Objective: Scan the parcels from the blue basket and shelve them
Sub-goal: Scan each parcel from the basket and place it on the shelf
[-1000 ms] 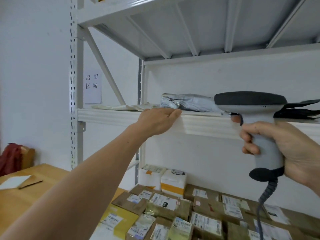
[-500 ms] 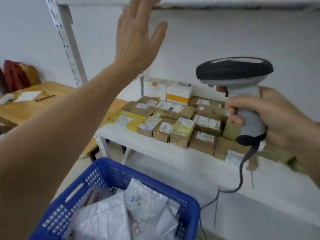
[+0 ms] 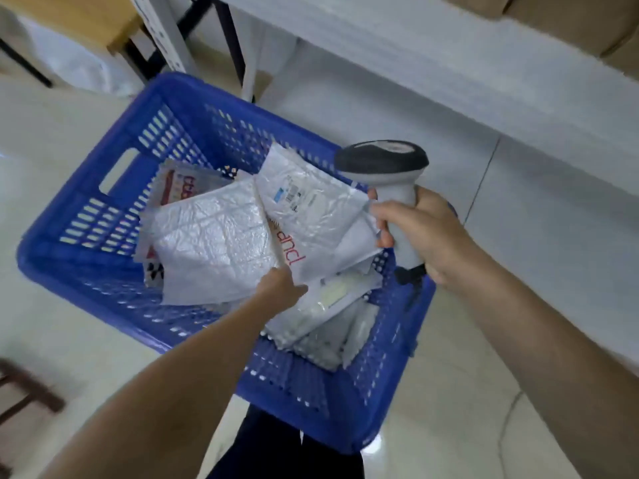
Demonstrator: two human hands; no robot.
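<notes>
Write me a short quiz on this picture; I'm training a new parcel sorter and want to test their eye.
1. True or false: the blue perforated plastic basket is empty.
2. The right hand grips: A a tape roll; B the grey, black-headed handheld barcode scanner; C a cardboard box.
3. What colour is the lettering on the white padded plastic mailer beside the left hand?
Key: 1 false; 2 B; 3 red.
</notes>
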